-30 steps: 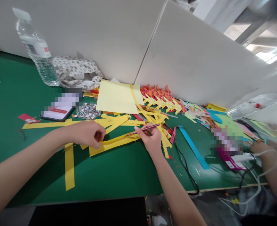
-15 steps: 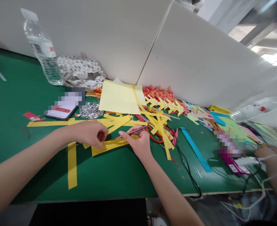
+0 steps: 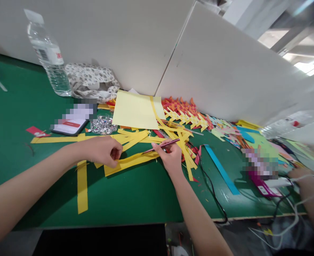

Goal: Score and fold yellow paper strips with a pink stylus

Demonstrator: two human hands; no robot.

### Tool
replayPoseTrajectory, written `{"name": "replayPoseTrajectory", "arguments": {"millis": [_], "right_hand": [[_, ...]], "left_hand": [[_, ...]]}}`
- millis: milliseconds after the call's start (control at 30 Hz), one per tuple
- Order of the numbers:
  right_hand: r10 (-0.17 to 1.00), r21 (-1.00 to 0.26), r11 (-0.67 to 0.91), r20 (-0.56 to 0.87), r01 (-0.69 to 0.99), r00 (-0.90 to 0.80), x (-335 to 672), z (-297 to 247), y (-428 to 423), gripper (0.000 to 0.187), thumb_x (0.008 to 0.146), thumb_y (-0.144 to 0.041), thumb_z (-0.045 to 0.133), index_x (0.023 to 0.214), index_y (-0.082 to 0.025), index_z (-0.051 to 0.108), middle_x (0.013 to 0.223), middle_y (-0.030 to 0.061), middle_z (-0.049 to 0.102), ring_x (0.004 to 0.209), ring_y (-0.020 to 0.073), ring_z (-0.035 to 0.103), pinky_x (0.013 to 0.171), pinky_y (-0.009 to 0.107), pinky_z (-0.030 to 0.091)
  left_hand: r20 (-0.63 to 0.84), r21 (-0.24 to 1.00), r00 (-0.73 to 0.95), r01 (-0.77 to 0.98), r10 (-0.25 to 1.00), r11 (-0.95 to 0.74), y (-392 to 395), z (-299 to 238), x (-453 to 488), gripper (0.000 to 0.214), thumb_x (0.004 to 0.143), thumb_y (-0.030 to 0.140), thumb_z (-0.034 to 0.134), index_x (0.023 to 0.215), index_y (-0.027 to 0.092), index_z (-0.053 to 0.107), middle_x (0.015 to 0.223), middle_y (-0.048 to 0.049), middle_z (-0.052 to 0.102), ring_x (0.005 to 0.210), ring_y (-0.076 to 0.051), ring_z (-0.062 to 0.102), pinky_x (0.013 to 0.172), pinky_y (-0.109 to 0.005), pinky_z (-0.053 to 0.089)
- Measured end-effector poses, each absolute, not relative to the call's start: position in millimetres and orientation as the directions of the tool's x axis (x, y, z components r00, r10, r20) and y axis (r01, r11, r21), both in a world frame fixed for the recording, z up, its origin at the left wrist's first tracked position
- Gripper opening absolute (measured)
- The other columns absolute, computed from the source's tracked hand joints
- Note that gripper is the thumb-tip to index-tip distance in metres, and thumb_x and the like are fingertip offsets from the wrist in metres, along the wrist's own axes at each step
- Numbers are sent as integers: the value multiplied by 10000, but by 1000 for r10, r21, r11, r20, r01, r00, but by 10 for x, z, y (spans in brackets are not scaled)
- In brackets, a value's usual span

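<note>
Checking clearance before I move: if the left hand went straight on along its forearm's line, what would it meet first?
Probably the slanting yellow strip just beyond the left hand. It seems to lie low, so whether the hand would touch it or pass over is unclear.

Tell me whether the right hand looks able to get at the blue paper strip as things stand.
Probably yes: only the low black cable and paper scraps appear to lie between the right hand and the blue paper strip, though that hand holds a slim purple tool.

Both forearms angle inward, the left grip curled palm-down, the right grip bent into a pinch.
</note>
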State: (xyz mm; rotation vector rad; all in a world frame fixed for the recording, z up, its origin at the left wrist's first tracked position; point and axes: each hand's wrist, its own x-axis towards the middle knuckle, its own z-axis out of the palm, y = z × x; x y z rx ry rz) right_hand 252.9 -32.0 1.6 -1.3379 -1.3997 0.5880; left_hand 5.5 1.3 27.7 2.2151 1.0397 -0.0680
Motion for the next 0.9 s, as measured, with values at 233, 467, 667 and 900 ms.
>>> {"name": "replayPoseTrajectory", "arguments": {"millis": [233,467,667,900], "right_hand": [[838,-854,322,458,409,297,2596,96,-325,267,668,-345,743,647,-186,529,625,-27,524,577,128,532,573,262,453],[868,-861,356,449,363,213,2506,120,-364,257,674,-307,744,626,-188,521,605,-35,516,552,117,521,552,252,448],[870,-862,341,441,374,222,2483,117,-364,262,672,-311,743,619,-193,516,598,-37,518,536,116,525,536,252,447],[909,-875,334,397,349,124,2426,106,-417,264,652,-327,758,642,-198,528,627,-25,544,590,142,574,595,277,488]], "left_hand": [[-177,520,660,693,730,-500,-22,282,113,139,698,337,559,701,215,626,676,22,652,592,-108,565,512,-211,327],[-27,477,608,705,793,-524,-91,225,249,196,748,375,529,780,225,650,696,26,667,613,-111,572,498,-213,308],[-73,429,663,696,745,-576,-88,300,172,143,695,345,574,721,222,642,678,35,659,606,-110,566,517,-212,324],[-101,457,702,662,705,-594,-86,294,178,139,694,301,571,740,226,679,679,30,665,598,-102,565,524,-207,331]]}}
